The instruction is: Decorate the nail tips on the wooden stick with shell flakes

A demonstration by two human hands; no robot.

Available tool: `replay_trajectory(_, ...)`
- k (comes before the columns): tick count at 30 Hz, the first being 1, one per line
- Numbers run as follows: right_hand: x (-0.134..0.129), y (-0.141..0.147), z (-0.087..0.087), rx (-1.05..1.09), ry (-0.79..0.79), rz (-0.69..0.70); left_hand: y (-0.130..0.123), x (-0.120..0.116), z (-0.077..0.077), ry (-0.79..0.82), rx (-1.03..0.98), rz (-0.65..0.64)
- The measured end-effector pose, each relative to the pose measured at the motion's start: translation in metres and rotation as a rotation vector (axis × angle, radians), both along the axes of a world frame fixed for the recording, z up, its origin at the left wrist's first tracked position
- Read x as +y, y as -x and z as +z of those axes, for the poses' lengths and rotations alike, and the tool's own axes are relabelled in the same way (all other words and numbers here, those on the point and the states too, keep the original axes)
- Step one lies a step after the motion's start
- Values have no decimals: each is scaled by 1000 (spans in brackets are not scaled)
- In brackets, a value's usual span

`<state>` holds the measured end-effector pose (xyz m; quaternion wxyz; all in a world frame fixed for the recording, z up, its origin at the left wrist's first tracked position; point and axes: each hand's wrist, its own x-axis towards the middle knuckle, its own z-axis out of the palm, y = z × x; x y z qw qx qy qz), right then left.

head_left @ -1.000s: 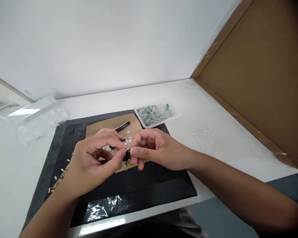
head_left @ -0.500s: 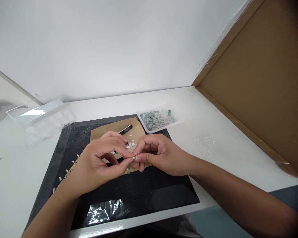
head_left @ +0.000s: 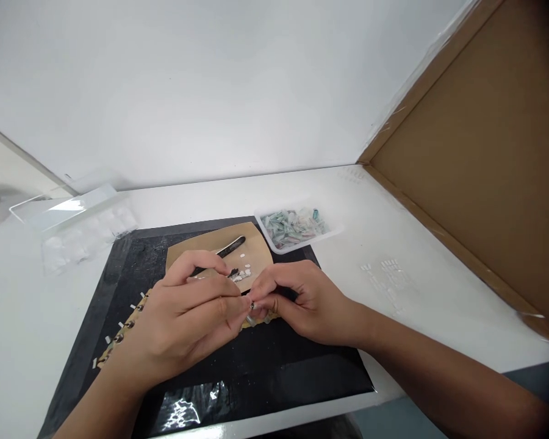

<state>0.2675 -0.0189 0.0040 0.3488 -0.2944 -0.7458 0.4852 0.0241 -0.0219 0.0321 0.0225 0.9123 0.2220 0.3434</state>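
Fingertips of my left hand [head_left: 192, 317] and my right hand [head_left: 308, 305] meet over the black mat [head_left: 265, 372]. Pinched between them is a tiny dark and pale piece [head_left: 252, 305], too small to make out well. Behind my hands lies a brown paper sheet [head_left: 251, 241] with small white pieces [head_left: 243, 274] and a black-handled tool [head_left: 231, 246] on it. A yellowish strip [head_left: 130, 322] with several small white tabs and dark round parts runs out from behind my left hand. Its middle is hidden by that hand.
A white tray [head_left: 281, 250] of small greenish and clear packets stands at the mat's back right. Clear plastic boxes [head_left: 86, 228] are at the left. Small clear pieces [head_left: 388, 280] lie on the white table at the right. A brown board [head_left: 476, 158] rises beyond them.
My left hand has rolled over the small piece, its fingers now closer together. The view has shifted slightly, and more of the strip and the tool shows.
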Motion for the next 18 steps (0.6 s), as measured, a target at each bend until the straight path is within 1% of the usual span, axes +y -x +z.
replay_trajectory(6, -1, 1, 1, 1, -64, -62, 0, 0, -1, -6, 0, 51)
replay_trajectory(9, -1, 2, 1, 6, -95, -98, 0, 4, -4, -13, -41, 67)
replay_trajectory(11, -1, 3, 2, -3, -139, -135, -1, 7, -7, 17, -89, 74)
replay_trajectory(15, 1, 2, -1, -32, -336, -247, -3, 9, -10, 126, -193, 77)
replay_trajectory(18, 2, 2, -5, -25, -474, -274, -4, 6, -12, 220, -242, 78)
